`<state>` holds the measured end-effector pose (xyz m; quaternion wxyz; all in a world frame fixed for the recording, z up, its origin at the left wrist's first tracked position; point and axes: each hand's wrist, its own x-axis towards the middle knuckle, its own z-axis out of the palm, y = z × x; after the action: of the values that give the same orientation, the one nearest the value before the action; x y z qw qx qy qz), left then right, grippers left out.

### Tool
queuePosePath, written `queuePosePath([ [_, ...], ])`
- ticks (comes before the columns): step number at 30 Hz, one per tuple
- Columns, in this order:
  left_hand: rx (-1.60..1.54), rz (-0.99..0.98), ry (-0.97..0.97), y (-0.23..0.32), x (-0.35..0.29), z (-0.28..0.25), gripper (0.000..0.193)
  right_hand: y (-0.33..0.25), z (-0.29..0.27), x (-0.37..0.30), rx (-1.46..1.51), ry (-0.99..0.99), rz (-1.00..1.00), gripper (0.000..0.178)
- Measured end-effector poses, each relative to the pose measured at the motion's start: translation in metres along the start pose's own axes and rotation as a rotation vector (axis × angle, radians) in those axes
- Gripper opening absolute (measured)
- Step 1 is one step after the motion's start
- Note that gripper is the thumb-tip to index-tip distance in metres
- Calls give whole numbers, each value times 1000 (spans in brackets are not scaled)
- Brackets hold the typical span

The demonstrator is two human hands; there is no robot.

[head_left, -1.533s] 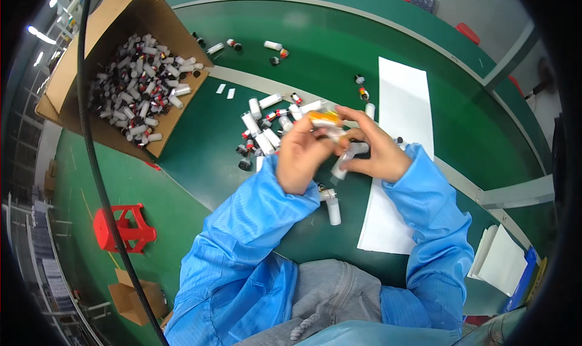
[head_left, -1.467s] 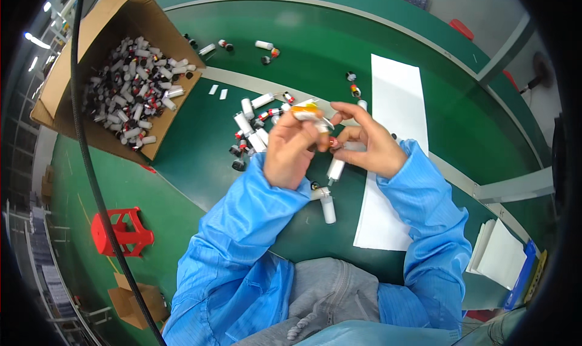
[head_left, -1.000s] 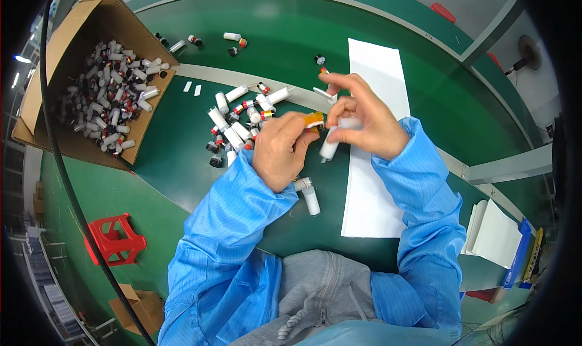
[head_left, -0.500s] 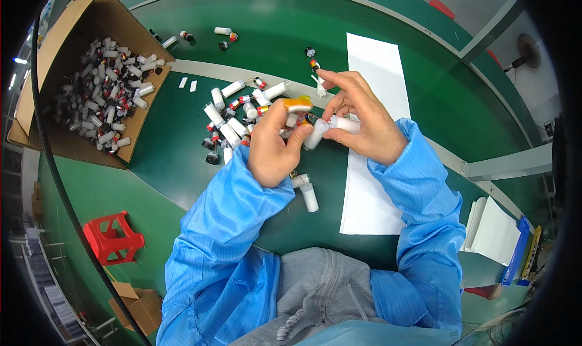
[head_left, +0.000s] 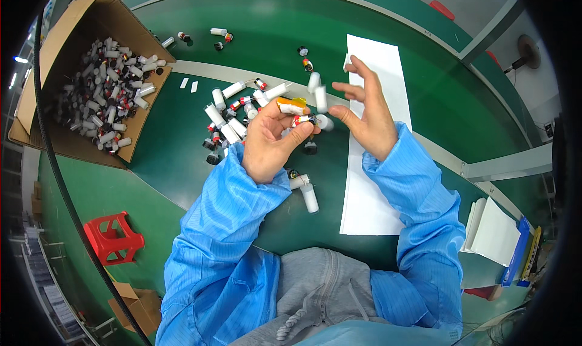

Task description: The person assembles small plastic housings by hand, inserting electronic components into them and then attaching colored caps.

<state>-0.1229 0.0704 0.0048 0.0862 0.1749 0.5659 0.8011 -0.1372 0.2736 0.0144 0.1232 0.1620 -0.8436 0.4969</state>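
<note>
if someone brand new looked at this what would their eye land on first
Probably the open cardboard box at upper left, heaped with small white tubes. Next, the bright blue sleeves in the lower middle, leading up to the left hand holding an orange-and-white piece and the right hand spread open beside it. The red stool at lower left stands out too.
</note>
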Motion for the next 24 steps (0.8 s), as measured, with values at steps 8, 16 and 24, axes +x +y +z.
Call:
queuePosePath([
  [8,464,232,123,-3,-2,6,31,-24,-7,-1,476,-162,101,80],
  [16,521,105,138,-10,0,7,26,-31,-5,-8,253,-203,-150,67],
  [24,-196,-277,10,-3,4,-6,24,-27,-10,-2,148,-167,-212,68],
])
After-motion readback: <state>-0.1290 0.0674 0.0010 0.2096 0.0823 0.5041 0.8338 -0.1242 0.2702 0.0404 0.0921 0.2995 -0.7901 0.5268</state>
